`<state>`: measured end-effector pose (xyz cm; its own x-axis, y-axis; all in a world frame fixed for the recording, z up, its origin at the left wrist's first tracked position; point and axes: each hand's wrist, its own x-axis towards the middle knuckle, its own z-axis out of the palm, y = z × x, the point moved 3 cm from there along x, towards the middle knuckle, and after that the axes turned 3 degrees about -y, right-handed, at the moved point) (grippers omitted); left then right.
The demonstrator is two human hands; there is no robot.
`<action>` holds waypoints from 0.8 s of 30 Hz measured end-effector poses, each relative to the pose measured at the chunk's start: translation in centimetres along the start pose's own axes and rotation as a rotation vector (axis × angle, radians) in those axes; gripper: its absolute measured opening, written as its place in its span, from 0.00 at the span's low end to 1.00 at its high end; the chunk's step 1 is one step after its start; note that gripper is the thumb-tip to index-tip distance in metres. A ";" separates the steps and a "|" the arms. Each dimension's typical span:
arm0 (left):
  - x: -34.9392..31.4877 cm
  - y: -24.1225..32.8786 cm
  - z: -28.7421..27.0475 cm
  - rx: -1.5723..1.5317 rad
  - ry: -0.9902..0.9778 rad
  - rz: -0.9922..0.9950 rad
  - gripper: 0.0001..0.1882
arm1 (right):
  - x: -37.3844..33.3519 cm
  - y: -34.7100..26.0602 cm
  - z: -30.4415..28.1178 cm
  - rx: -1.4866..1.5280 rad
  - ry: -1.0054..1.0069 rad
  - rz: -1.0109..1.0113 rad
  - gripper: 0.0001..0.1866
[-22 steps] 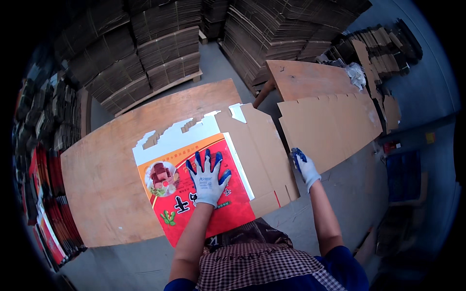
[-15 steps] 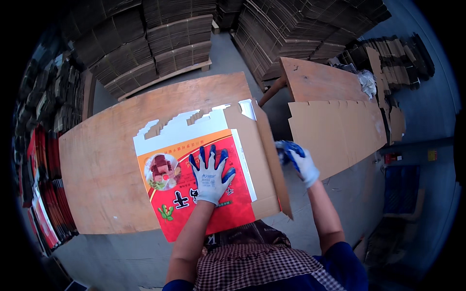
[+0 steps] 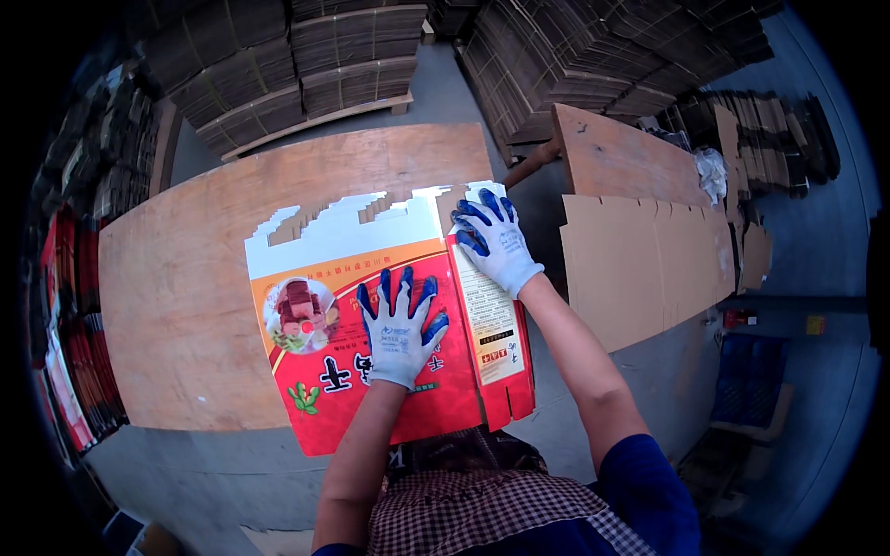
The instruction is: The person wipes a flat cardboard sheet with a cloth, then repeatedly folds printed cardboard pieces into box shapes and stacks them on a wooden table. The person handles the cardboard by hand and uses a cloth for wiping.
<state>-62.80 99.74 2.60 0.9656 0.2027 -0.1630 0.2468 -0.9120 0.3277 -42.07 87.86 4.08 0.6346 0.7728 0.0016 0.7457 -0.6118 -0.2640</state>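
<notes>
A red and orange printed cardboard box blank lies folded near the right end of the wooden table, with white notched flaps along its far edge. On its middle rests my left hand, gloved in white with blue fingertips, flat with fingers spread. My right hand, in a matching glove, presses palm-down at the far right corner, with its fingers apart. Beneath and nearer than that hand, a narrow red side panel with a pale text label lies folded over, its printed face up. Both hands touch the cardboard; neither grips it.
The wooden table extends to the left. Across a gap on the right stands another wooden table with a plain brown cardboard sheet. Tall stacks of flat cardboard stand behind, and red printed blanks pile up at far left.
My right hand has swung in from beyond the right edge onto the blank. The right-hand panel, brown side showing before, now lies folded over with its red face up. My left hand stays put.
</notes>
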 end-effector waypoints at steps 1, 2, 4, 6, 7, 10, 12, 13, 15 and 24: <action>0.0 0.0 0.0 0.004 -0.004 0.000 0.33 | 0.0 -0.1 0.1 -0.011 -0.003 -0.004 0.19; 0.0 0.0 0.0 0.006 0.012 0.005 0.33 | 0.0 -0.2 0.1 -0.022 -0.006 -0.007 0.19; 0.0 -0.1 0.1 0.009 0.043 0.016 0.33 | 0.1 -0.6 0.0 -0.044 -0.023 0.026 0.19; -0.1 -0.2 0.1 0.001 0.033 0.009 0.33 | 0.4 -1.9 0.2 -0.065 -0.051 0.100 0.19; -0.1 -0.1 0.1 -0.002 0.028 0.011 0.33 | 0.3 -2.2 0.7 -0.107 -0.030 0.144 0.20; -0.2 0.1 0.3 0.002 0.056 0.027 0.33 | 0.6 -3.7 3.0 -0.227 0.030 0.275 0.21; -0.1 0.0 0.4 -0.023 0.029 0.008 0.33 | 1.0 -4.2 3.6 -0.258 0.091 0.300 0.21; 0.0 0.0 0.4 -0.036 0.015 -0.002 0.33 | 1.0 -4.3 3.7 -0.267 0.137 0.286 0.22; -0.2 -0.1 0.6 -0.032 0.038 0.005 0.32 | 0.3 -4.8 3.8 -0.286 0.181 0.260 0.23; 0.0 -0.1 0.4 -0.021 0.020 0.007 0.34 | -13.1 -11.0 3.4 -0.167 0.080 0.224 0.30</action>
<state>-62.90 99.67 2.22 0.9688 0.2033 -0.1419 0.2412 -0.9058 0.3484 -59.23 85.06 3.66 0.7963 0.6036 0.0387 0.6040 -0.7902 -0.1038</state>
